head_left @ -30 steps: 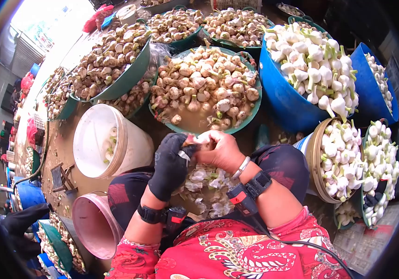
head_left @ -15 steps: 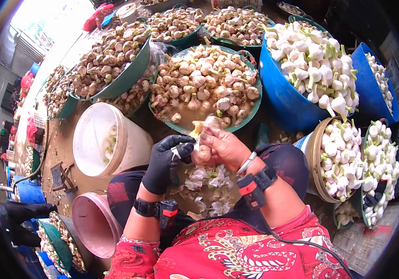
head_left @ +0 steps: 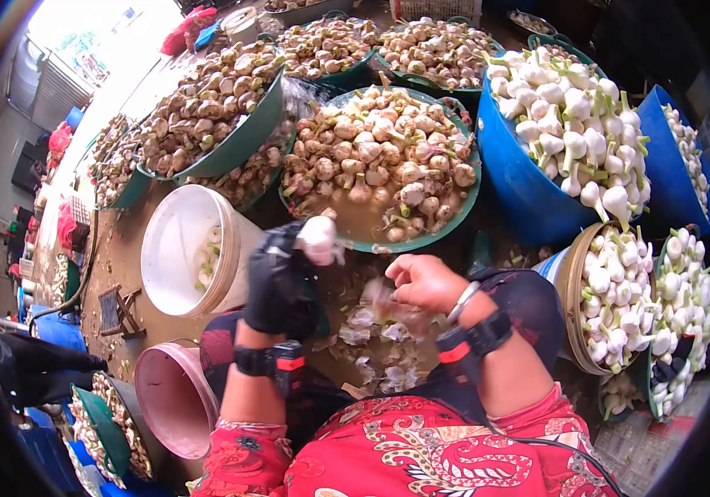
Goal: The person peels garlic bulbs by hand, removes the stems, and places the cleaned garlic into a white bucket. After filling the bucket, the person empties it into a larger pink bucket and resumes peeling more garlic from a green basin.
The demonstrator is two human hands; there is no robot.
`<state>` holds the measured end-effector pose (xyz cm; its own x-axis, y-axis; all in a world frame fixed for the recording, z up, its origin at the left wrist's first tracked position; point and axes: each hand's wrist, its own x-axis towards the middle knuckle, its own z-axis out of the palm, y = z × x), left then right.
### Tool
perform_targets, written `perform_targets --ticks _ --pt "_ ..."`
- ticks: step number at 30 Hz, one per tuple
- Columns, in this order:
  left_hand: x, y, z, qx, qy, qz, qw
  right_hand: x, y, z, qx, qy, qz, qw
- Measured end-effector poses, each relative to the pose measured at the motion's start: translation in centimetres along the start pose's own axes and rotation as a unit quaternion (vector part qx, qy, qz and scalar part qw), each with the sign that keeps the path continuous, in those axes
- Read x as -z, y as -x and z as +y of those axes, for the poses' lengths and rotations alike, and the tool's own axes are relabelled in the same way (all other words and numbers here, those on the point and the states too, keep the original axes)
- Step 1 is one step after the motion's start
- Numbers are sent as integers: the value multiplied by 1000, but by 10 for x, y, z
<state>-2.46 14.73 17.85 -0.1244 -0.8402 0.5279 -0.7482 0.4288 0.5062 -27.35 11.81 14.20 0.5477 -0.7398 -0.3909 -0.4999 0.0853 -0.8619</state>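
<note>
My left hand (head_left: pixel 276 282), in a black glove, is closed on a peeled white garlic bulb (head_left: pixel 319 240), raised at the near edge of the middle tub. My bare right hand (head_left: pixel 425 284) is apart from it, fingers curled in with nothing visible between them. A pale blur, perhaps falling skin, shows just below its fingertips. Beneath both hands lies a heap of garlic skins (head_left: pixel 384 335) on the ground between my knees. Straight ahead is a green tub (head_left: pixel 421 243) of unpeeled garlic bulbs (head_left: pixel 363 141) in brown water.
At left stand a white bucket (head_left: pixel 247 257) with a few garlic pieces and a pink bucket (head_left: pixel 164 398). Peeled garlic fills a blue tub (head_left: pixel 508 178) and a rimmed bucket (head_left: pixel 574 306) at right. More garlic tubs stand behind. Another person's dark-clothed leg (head_left: pixel 48 364) shows far left.
My hands have separated. The left moved up and left with the garlic bulb, its skin now off; the right moved down and right. The view shifted slightly.
</note>
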Motion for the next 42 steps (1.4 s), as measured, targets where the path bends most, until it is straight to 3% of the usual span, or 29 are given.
perform_targets --ticks 2,4,6,8,9,10,11,13,16,17,22,24,25,26,27,28,30,33,35,36,40,42 --pt "50 1 -35 80 -99 -53 990 -10 -3 8 84 20 127 988" --pt "100 -3 -66 207 114 129 963 2 -4 6 71 -75 135 985" --pt "134 -7 -94 216 -103 102 966 9 -5 0 48 -229 167 958" --pt "113 -25 -74 128 -156 53 978 16 -4 -15 1 -366 193 910" --pt "89 -25 -83 121 -64 24 990 17 -6 -16 -8 -352 207 913" --pt "57 -36 -75 189 100 -55 975 18 -8 -17 -10 -352 208 912" --pt "20 -37 -90 167 53 -123 977 17 -10 -16 -9 -359 209 910" --pt "-50 -37 -112 217 -72 -233 945 16 -15 -11 0 -359 211 909" --pt "-123 -42 -148 231 -210 -375 873 16 -19 -9 -26 -384 194 902" --pt "-145 -32 -172 196 -256 -387 864 18 -21 -10 -33 -390 197 899" --pt "-176 -37 -202 205 -270 -428 838 22 -34 -6 -58 -400 188 895" --pt "-170 -35 -217 216 -175 -457 845 19 -39 -7 -43 -403 181 896" --pt "-162 -38 -211 214 -179 -455 846 16 -41 -8 -38 -405 181 895" --pt "-150 -41 -195 329 7 -358 874 12 -44 -7 -34 -397 164 902" --pt "-138 -41 -177 423 196 -243 851 6 -45 -7 -31 -389 149 909" --pt "-128 -41 -153 420 194 -243 853 -1 -46 -9 -28 -390 151 908" --pt "-105 -41 -93 435 407 -84 799 -19 -51 -14 -4 -431 123 894" --pt "-81 -22 -17 334 340 -73 876 -38 -50 -25 30 -470 85 878" --pt "-71 -2 0 351 444 -67 822 -45 -51 -19 52 -490 102 864" --pt "-62 3 5 377 476 -75 791 -51 -51 -15 51 -491 157 855" --pt "-35 -9 31 350 462 -25 814 -38 -33 -20 60 -497 117 858" --pt "-30 -13 30 385 511 -19 768 -37 -30 -18 134 -493 124 851"
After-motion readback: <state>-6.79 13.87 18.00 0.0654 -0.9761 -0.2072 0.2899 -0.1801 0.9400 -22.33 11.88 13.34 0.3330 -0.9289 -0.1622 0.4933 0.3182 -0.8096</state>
